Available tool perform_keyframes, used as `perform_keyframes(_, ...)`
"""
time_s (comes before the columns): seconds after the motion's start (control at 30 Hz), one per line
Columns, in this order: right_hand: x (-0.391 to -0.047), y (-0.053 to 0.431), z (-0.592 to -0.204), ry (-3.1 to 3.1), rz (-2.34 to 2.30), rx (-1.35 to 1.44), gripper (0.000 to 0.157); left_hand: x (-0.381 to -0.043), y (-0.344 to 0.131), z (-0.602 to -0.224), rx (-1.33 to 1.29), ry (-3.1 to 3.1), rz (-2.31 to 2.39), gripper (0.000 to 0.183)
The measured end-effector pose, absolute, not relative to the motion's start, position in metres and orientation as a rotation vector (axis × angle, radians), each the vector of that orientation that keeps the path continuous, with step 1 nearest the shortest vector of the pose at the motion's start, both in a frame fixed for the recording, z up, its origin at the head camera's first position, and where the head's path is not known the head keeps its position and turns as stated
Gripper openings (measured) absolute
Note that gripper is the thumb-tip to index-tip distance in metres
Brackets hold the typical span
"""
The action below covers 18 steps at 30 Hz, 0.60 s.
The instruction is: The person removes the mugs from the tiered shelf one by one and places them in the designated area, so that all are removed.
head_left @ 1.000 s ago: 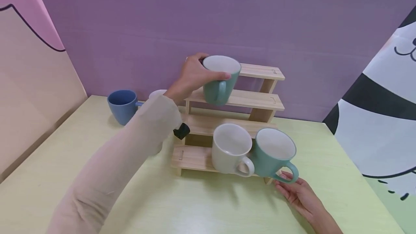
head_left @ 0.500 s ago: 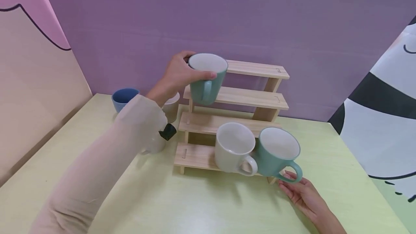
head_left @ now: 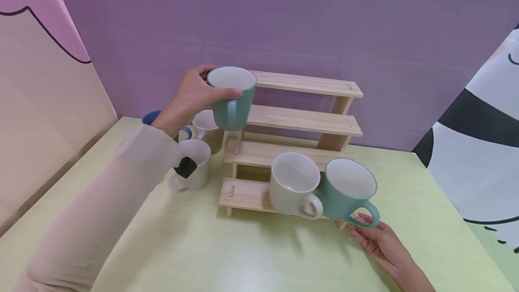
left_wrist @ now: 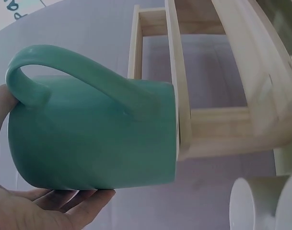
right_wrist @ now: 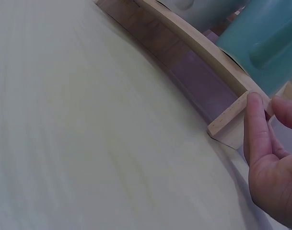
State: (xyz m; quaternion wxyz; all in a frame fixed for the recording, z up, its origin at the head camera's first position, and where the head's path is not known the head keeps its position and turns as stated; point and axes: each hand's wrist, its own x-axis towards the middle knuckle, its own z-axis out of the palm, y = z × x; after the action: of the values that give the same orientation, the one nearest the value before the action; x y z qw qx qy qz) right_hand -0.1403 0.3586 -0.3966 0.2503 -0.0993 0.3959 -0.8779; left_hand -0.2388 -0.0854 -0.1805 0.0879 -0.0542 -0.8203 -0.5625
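Observation:
My left hand [head_left: 192,93] holds a teal mug [head_left: 244,108] with a white inside, its thumb across the near side above the handle and its fingers round the far side. The mug is raised in front of the left end of a four-step wooden display stand [head_left: 302,120]; in the left wrist view the mug [left_wrist: 93,139] overlaps a shelf edge. At the stand's front right corner, my right hand [head_left: 383,244] pinches the lowest step's leg [right_wrist: 229,115] between thumb and fingers. A white mug [head_left: 279,195] and another teal mug [head_left: 334,199] stand side by side on that step.
Left of the stand, two white mugs [head_left: 200,172] stand on the pale table [head_left: 227,256]. A blue mug [head_left: 149,117] behind them is mostly hidden by my left forearm. A purple backdrop [head_left: 284,17] rises close behind the stand.
My left hand has carried the teal mug leftward, from over the shelves to the stand's left end, uncovering more of the shelves and the white mugs. The right hand keeps its place at the corner.

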Motion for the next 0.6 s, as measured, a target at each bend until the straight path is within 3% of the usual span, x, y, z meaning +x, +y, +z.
perform_keyframes(0.6, -0.141, 0.361, -0.399, 1.042, -2.402, -0.279, 0.034, -0.225, -0.123, -0.188, -0.082, -2.428, -1.69, 0.08)
